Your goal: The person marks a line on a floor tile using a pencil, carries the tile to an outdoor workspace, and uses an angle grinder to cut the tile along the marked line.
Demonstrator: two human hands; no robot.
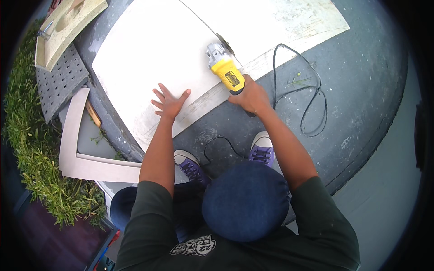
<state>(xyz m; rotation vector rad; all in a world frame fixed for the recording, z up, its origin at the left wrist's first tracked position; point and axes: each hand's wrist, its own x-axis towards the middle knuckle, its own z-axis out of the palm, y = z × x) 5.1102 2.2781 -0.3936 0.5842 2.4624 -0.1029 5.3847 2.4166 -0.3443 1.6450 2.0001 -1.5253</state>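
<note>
A yellow angle grinder [228, 76] with a grey metal head is in my right hand [251, 95], which wraps round its rear body. Its thin dark disc [224, 44] stands on edge at a dark straight line across the large white board [149, 49]. From the disc, that line runs up and left to the top edge of the view. My left hand [170, 103] lies on the board left of the grinder, fingers spread, holding nothing. The board rests low on the grey floor, just beyond my feet. I cannot tell whether the disc is spinning.
A black cord [320, 88] loops on the grey floor [361, 99] at the right. Purple shoes [192, 169] stand by the board's near edge. At the left are a white L-shaped offcut [72, 153], a perforated dark panel [61, 79], a speckled basin slab [74, 29] and green plants [27, 122].
</note>
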